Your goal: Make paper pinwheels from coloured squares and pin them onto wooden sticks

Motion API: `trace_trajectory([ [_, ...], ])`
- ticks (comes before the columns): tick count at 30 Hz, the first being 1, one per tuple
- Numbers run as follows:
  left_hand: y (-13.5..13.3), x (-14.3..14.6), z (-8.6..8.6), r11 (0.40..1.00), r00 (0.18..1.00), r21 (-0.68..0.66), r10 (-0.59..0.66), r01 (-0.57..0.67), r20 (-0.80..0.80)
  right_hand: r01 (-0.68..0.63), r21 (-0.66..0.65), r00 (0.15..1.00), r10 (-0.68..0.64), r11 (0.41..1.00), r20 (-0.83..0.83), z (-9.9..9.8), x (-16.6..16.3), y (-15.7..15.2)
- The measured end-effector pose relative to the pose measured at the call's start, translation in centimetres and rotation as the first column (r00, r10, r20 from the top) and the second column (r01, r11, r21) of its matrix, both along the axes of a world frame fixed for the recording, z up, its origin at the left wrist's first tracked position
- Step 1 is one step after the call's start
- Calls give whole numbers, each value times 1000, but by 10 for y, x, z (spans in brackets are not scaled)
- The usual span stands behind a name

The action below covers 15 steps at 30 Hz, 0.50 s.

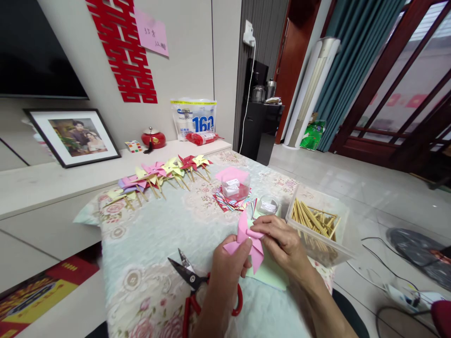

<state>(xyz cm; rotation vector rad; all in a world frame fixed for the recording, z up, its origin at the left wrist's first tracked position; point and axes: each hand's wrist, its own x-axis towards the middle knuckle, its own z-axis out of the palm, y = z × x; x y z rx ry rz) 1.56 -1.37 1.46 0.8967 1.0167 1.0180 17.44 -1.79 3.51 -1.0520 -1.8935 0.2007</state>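
Observation:
A pink paper pinwheel [256,257] is held between my two hands above the table. My left hand [230,258] pinches it from the left, with the thumb pressed near its centre. On the other side, my right hand [282,239] has its fingers closed on the right blade. Light green paper [271,274] lies beneath the hands. Red-handled scissors [192,279] rest with blades apart, partly hidden under my left forearm. Just beyond the hands stand a small clear container [268,205] and a larger clear tub [241,188] on patterned paper squares [221,203].
Several finished pinwheels on sticks [158,173] lie along the table's far left edge. To the right, a clear plastic box [324,239] holds many thin wooden sticks [313,218]. A floral cloth [151,234] covers the table. Cables and a power strip [405,295] lie on the floor.

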Motion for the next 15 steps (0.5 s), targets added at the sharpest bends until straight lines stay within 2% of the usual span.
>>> trace_trajectory([
  [6, 1, 2, 2, 1000, 1000, -3, 21, -21, -21, 9, 3, 999, -9, 1000, 41, 0, 0, -1],
  [10, 1, -1, 2, 995, 986, 44, 96, -91, -137, 35, -28, 999, -34, 999, 36, 9, -2, -6],
  [13, -3, -2, 6, 961, 913, 223, 231, -162, -335, 65, -16, 997, -66, 998, -40, 17, -8, -11],
  [15, -6, -2, 9, 898, 828, 409, 349, -162, -438, 96, -17, 991, -97, 995, -92, 20, -14, -15],
])
